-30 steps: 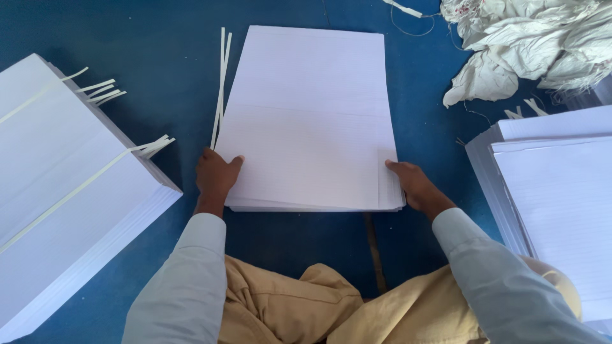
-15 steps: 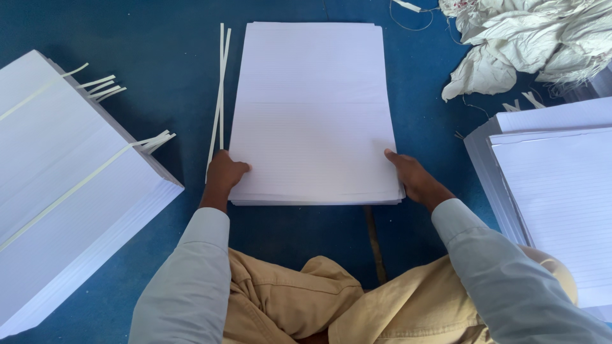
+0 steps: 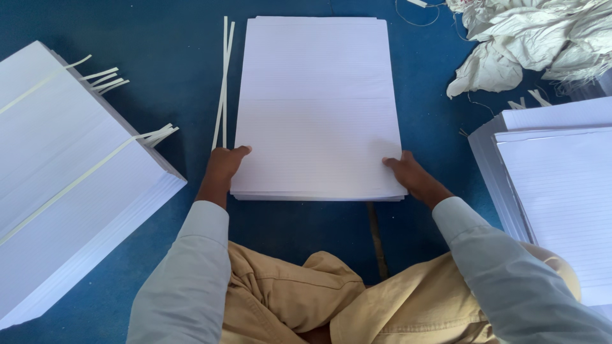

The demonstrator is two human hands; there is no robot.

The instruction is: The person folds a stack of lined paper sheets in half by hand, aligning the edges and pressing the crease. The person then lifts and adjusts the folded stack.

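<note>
- Three stacks of white ruled paper lie on the blue floor [image 3: 159, 38]: the middle stack [image 3: 319, 108], a big strapped stack [image 3: 70, 178] on the left, and another stack [image 3: 561, 197] on the right.
- Two hands hold the middle stack at its near corners: the left hand [image 3: 223, 167] and the right hand [image 3: 411, 175], each grip narrow, thumb on top of the sheets.
- The middle stack lies flat in front of the person; its long axis points straight away from the person.
- Two thin white strips [image 3: 223, 83] lie just beside its left edge, parallel to it.
- One crumpled white cloth [image 3: 529, 38] lies at the far right.
</note>
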